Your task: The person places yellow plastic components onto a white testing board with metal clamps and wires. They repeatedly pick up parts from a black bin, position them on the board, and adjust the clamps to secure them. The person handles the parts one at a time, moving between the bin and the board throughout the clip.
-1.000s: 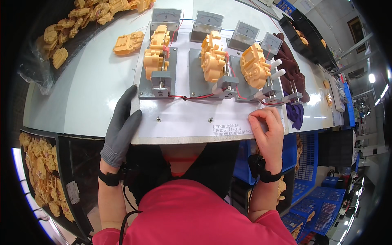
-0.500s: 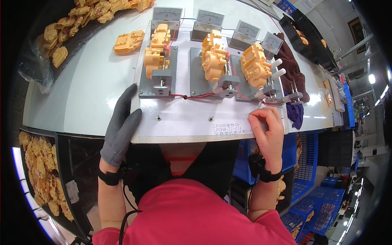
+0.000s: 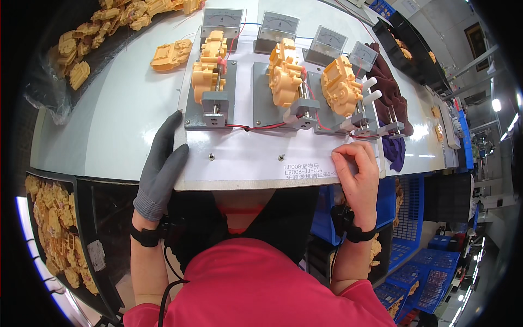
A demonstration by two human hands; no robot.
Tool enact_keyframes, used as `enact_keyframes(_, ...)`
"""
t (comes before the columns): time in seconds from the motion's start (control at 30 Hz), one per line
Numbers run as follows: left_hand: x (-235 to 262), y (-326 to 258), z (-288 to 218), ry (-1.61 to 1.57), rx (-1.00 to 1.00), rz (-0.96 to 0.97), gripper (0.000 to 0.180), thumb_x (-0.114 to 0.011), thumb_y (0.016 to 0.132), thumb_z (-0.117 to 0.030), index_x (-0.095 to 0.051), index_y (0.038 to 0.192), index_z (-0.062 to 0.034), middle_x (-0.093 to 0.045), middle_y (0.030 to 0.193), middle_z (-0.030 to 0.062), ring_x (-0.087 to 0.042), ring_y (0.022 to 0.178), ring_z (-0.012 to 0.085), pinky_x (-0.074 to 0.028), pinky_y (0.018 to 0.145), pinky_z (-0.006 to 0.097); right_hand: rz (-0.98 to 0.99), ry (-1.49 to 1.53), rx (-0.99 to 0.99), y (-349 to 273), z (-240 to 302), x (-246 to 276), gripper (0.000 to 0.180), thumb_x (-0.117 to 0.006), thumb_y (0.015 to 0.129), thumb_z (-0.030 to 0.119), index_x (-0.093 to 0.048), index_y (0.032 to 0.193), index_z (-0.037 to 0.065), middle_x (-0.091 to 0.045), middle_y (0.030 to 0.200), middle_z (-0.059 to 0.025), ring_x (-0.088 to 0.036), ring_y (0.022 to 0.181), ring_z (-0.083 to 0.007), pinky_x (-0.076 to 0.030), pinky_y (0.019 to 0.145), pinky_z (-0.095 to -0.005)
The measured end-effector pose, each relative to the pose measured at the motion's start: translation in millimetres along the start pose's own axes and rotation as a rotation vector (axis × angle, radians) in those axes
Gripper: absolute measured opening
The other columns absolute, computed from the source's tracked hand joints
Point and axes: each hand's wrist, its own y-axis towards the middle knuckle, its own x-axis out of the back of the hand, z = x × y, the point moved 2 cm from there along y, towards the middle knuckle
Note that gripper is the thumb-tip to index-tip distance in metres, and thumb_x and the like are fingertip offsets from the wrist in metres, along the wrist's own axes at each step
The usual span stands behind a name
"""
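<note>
A white test board [image 3: 239,169] lies in front of me at the table's near edge. My left hand [image 3: 162,163], in a grey glove, rests at its left edge with fingers stretched and thumb apart. My bare right hand [image 3: 357,171] rests on the near right corner, fingers curled and thumb near the index finger; nothing shows in them. Three yellow plastic gearbox housings stand on grey fixtures: the left housing [image 3: 209,68], the middle housing [image 3: 285,76] and the right housing [image 3: 341,87]. Behind them stand several analog meters [image 3: 277,26]. Red and black wires [image 3: 261,128] join the fixtures.
One loose yellow housing [image 3: 170,55] lies left of the board, and a heap of housings [image 3: 117,22] on plastic film behind it. A dark cloth [image 3: 389,90] lies to the right. A black crate [image 3: 57,234] of housings stands lower left; blue baskets [image 3: 430,272] stand lower right.
The board and its fixtures have shifted very slightly away from me. Both hands stay in nearly the same place and pose.
</note>
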Motion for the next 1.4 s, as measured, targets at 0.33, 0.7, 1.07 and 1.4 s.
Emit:
enact_keyframes(0.33, 0.0, -0.3, 0.2, 0.016, -0.008, -0.002, 0.064, -0.053, 0.092, -0.014, -0.033, 0.150, 0.0041, -0.034, 0.155, 0.0206, -0.026, 0.148, 0.0293, -0.018, 0.120, 0.038, -0.001, 0.013, -0.013, -0.3, -0.8, -0.5, 0.011, -0.072, 0.086, 0.009, -0.067, 0.092, 0.002, -0.060, 0.093, -0.0107, -0.059, 0.089, -0.0275, -0.048, 0.079, -0.0351)
enact_keyframes(0.7, -0.4, -0.7, -1.5, 0.035, 0.004, -0.004, 0.063, -0.053, 0.092, -0.015, -0.034, 0.150, 0.0029, -0.035, 0.155, 0.0200, -0.026, 0.148, 0.0293, -0.017, 0.121, 0.038, 0.013, 0.012, 0.000, 0.0, -1.5, 0.3, 0.010, -0.071, 0.086, 0.007, -0.067, 0.094, 0.001, -0.060, 0.095, -0.0113, -0.060, 0.090, -0.0270, -0.049, 0.080, -0.0342)
enact_keyframes(1.07, 0.8, -0.6, 2.8, 0.021, -0.012, 0.001, 0.064, -0.053, 0.093, -0.018, -0.033, 0.150, 0.0035, -0.035, 0.154, 0.0206, -0.026, 0.148, 0.0294, -0.018, 0.121, 0.038, 0.094, 0.050, 0.010, 2.7, 1.0, 8.0, 0.011, -0.065, 0.090, 0.003, -0.069, 0.100, 0.001, -0.060, 0.097, -0.0112, -0.062, 0.088, -0.0239, -0.050, 0.078, -0.0320)
enact_keyframes(1.4, 0.7, -0.4, 0.9, 0.024, -0.007, 0.003, 0.065, -0.053, 0.093, -0.019, -0.033, 0.150, 0.0044, -0.035, 0.154, 0.0215, -0.026, 0.148, 0.0302, -0.018, 0.121, 0.038, 0.104, 0.077, -0.006, 2.5, 1.6, 8.2, 0.012, -0.067, 0.088, 0.003, -0.068, 0.101, 0.000, -0.061, 0.097, -0.0110, -0.063, 0.088, -0.0236, -0.051, 0.079, -0.0315)
